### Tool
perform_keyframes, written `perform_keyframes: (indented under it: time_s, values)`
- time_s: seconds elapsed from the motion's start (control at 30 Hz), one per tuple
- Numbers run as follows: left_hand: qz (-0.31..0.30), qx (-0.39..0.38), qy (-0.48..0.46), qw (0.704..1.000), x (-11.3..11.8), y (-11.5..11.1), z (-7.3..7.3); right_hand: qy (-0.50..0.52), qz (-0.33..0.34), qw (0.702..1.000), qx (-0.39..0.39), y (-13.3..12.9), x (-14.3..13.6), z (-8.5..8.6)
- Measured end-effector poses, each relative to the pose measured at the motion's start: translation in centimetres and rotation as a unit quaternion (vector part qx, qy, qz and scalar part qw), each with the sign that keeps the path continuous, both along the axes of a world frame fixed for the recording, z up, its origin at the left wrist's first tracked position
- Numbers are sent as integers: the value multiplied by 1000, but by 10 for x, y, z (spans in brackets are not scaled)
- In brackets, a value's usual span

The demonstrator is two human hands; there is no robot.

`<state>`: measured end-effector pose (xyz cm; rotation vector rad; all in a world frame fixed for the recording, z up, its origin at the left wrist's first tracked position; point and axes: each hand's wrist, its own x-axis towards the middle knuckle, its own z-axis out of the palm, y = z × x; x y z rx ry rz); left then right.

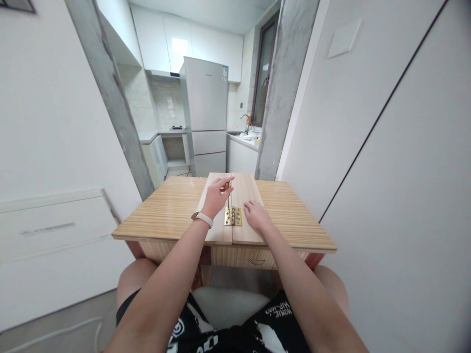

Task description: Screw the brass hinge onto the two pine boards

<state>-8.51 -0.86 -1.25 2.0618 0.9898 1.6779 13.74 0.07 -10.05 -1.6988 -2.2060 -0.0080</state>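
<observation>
Two pale wooden boards (247, 188) lie side by side on the table, their long edges meeting. A brass hinge (233, 216) spans the seam, with screws visible in its leaves. My left hand (217, 193), with a white-strapped watch on the wrist, pinches a small screwdriver (228, 185) with a yellow and black handle. Its thin shaft points down at the hinge's left leaf; whether the tip sits in a screw is too small to tell. My right hand (256, 214) rests palm down on the right board beside the hinge, fingers loosely stretched and holding nothing.
The wood-grain table (165, 206) has a drawer with a metal handle (256, 262) below its front edge. White walls flank both sides. Beyond the table stand a silver refrigerator (209, 108), kitchen cabinets and a sink with a faucet (246, 120).
</observation>
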Motion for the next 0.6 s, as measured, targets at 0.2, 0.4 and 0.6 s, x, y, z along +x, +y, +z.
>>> perform_keyframes:
  time_s: [0.2, 0.4, 0.6]
  values:
    - [10, 11, 28, 999, -1, -2, 4, 1, 3, 1000, 12, 0, 0, -1]
    - [-51, -7, 2, 999, -2, 3, -2, -4, 2, 1000, 6, 1, 0, -1]
    - [-28, -22, 4, 999, -2, -2, 3, -1, 0, 1000, 11, 2, 0, -2]
